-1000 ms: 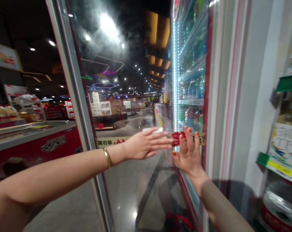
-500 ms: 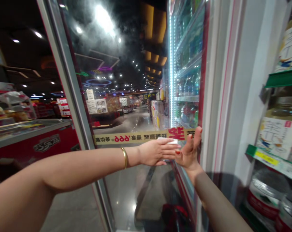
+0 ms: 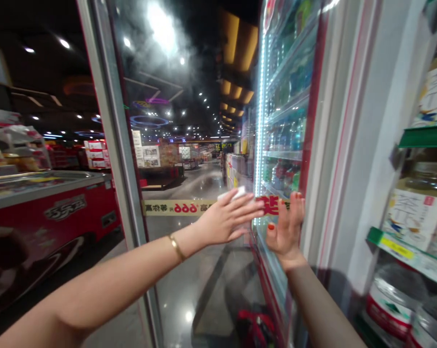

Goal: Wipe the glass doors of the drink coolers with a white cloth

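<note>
A glass cooler door (image 3: 189, 164) stands swung out in front of me, with a yellow strip (image 3: 156, 208) of red and black lettering across it. My left hand (image 3: 229, 217), a gold bracelet on its wrist, lies flat with fingers spread, pressing a white cloth (image 3: 240, 193) to the glass over this strip. Most of the cloth is hidden behind the fingers. To its right, my right hand (image 3: 288, 227) rests with fingers raised and straight at the door's right side. Nothing shows in it.
Lit shelves of bottles (image 3: 283, 130) show at the right of the glass. A red chest freezer (image 3: 77, 212) stands at left. Shelves at far right carry boxes (image 3: 412, 217) and lidded jars (image 3: 395, 299). A metal frame (image 3: 117, 121) edges the door.
My left hand has slid left and slightly up with the white cloth, its fingers more spread. The right hand stays near the same place. The view has shifted a little.
</note>
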Motion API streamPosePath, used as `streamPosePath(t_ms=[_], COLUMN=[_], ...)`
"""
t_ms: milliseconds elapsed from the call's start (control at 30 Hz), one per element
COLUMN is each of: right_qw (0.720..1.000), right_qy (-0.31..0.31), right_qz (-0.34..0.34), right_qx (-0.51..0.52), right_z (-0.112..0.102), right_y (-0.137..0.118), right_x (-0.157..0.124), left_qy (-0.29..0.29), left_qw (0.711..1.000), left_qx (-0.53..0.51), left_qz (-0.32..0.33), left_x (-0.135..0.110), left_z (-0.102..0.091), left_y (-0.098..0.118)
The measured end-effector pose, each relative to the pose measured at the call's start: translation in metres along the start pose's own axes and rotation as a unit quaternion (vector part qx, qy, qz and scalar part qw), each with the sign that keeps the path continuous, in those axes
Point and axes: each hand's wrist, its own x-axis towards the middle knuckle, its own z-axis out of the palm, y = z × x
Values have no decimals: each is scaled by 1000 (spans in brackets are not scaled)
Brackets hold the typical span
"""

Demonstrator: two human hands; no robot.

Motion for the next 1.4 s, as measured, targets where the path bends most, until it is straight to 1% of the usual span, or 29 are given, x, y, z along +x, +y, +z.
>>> streamPosePath(t_ms=[33, 67, 100, 133, 200, 233, 267, 300, 333, 367, 433, 467, 500, 533, 567, 633, 667, 733, 800, 867, 933, 1000, 1067, 1100, 1167, 1233, 1267, 1333, 1400], right_qw=[1000, 998, 996, 992, 986, 984, 983, 983, 984, 984, 985, 985, 986, 986, 986, 986, 986, 988, 989, 992, 987, 969, 943, 930, 915, 920, 928, 943, 957], right_qy=[-21, -47, -73, -96, -129, -137, -143, -147, -148, -147, -145, -143, -141, -139, -138, -135, -133, -130, -129, -124, -111, -117, -159, -187, -238, -277, -287, -291, -270], right_qz=[-8, -22, -43, -67, -104, -111, -110, -104, -99, -96, -92, -90, -89, -90, -91, -94, -95, -88, -71, -23, 45, 84, 82, 78, 64, 14, -21, -81, -94], right_qx=[-12, -24, -33, -35, -27, -22, -20, -20, -20, -20, -16, -15, -15, -15, -14, -12, -12, -15, -10, 29, 105, 201, 281, 307, 319, 276, 237, 141, 50], right_z=[0, 0, 0, 0, -1, -2, -2, -3, -3, -3, -3, -3, -3, -3, -3, -2, -2, -1, -1, -3, -7, -7, -1, 5, 21, 36, 41, 47, 47], right_y=[-2, -4, -7, -9, -13, -15, -15, -16, -15, -15, -14, -13, -13, -14, -14, -13, -12, -11, -14, -23, -42, -68, -96, -109, -129, -140, -140, -129, -100], right_x=[1, 3, 4, 5, 6, 6, 6, 6, 6, 5, 5, 4, 4, 4, 4, 4, 3, 3, 4, 5, 8, 13, 20, 24, 33, 38, 40, 43, 52], left_qy=[-13, -16, -10, 0, 28, 39, 46, 47, 42, 31, -7, -18, -26, -28, -26, -14, -7, 12, 34, 68, 122, 176, 192, 178, 131, 105, 109, 134, 146], left_qw=[1000, 1000, 997, 991, 964, 946, 929, 920, 922, 937, 986, 993, 996, 995, 990, 968, 951, 913, 885, 881, 884, 868, 842, 837, 847, 862, 866, 878, 895], left_qx=[4, 11, 21, 30, 41, 45, 49, 53, 55, 57, 37, 32, 29, 31, 38, 59, 68, 72, 52, 10, -51, -127, -191, -207, -213, -211, -213, -196, -132], left_qz=[8, -19, -69, -130, -260, -318, -363, -386, -380, -343, -164, -110, -83, -93, -131, -243, -301, -401, -462, -467, -449, -447, -467, -475, -469, -448, -438, -415, -399], left_x=[-36, -67, -92, -110, -127, -129, -128, -127, -127, -128, -142, -154, -168, -183, -197, -216, -219, -209, -181, -142, -103, -73, -59, -58, -66, -84, -95, -119, -138], left_z=[0, -4, -10, -17, -28, -31, -30, -27, -21, -14, 0, 5, 7, 6, 4, -3, -5, -5, 4, 17, 28, 32, 31, 29, 24, 18, 14, 7, 3], left_y=[5, 0, -13, -30, -62, -70, -69, -59, -42, -20, 27, 44, 55, 58, 54, 33, 23, 13, 22, 42, 60, 71, 73, 72, 69, 64, 60, 47, 30])
